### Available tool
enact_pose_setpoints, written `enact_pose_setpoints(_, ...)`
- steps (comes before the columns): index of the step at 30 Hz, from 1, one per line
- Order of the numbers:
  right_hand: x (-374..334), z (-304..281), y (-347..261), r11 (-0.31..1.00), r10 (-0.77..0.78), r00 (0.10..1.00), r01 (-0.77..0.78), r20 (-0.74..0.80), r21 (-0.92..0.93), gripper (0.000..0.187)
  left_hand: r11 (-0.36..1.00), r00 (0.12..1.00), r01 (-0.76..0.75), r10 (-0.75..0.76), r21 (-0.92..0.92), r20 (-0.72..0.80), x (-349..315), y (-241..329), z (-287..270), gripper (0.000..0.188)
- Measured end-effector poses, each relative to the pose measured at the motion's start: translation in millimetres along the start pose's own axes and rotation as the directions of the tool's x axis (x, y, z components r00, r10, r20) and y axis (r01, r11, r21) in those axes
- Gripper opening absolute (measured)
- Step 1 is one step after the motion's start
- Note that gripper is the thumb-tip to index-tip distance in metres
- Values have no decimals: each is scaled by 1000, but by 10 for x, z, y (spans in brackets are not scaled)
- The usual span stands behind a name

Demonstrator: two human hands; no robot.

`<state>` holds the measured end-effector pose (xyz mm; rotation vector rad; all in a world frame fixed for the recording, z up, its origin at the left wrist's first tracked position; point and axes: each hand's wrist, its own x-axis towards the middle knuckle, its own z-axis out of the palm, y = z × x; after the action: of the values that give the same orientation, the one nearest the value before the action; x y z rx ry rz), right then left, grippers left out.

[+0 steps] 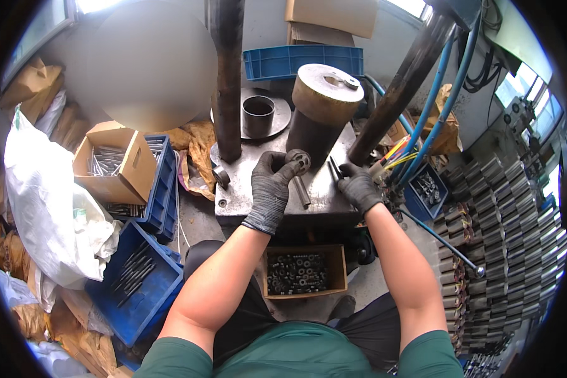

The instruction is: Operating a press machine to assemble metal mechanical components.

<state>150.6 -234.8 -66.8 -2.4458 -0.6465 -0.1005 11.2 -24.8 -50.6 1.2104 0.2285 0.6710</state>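
My left hand [269, 192], in a grey knit glove, pinches a small round metal part [299, 161] with holes in its face. That part is held just in front of the thick upright steel cylinder [326, 94] on the press's metal plate [239, 201]. My right hand [359, 190], gloved alike, is closed round a thin dark rod [334, 167] close to the plate's right side; its fingers partly hide the rod. Between both hands, a short grey metal shaft [302, 193] lies on the plate. Near the left edge of the plate stands a small dark ring [221, 177].
Two steel columns [227, 82] [397, 88] flank the plate. A short open cylinder [258, 115] stands behind. Below is a box of small metal parts [340, 268]. Blue crates [160, 296] and a carton of rods [138, 160] sit left; stacked metal parts [504, 246] fill the right.
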Motion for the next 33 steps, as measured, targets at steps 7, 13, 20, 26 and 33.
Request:
enact_pose_setpoints(7,-272,-252,185,979,-95,991,111,-99,172,24,979,988,-119,101,163,114,-77,163,113,21)
enact_pose_setpoints(13,-1230,-497,1257,977,118,984,-91,-137,192,18,858,904,-411,341,307,257,-284,201,265,27)
enact_pose_setpoints(20,-2027,-136,2324,746,649,733,-666,203,17,46,848,834,-476,351,233,426,-553,131,438,26)
enact_pose_setpoints(26,-2036,132,2067,878,396,855,-246,335,-411,65,874,860,-333,126,355,495,-643,20,561,30)
enact_pose_setpoints(33,-1644,-574,1832,651,429,878,-463,212,601,30,909,843,-293,99,295,529,-815,-214,714,26)
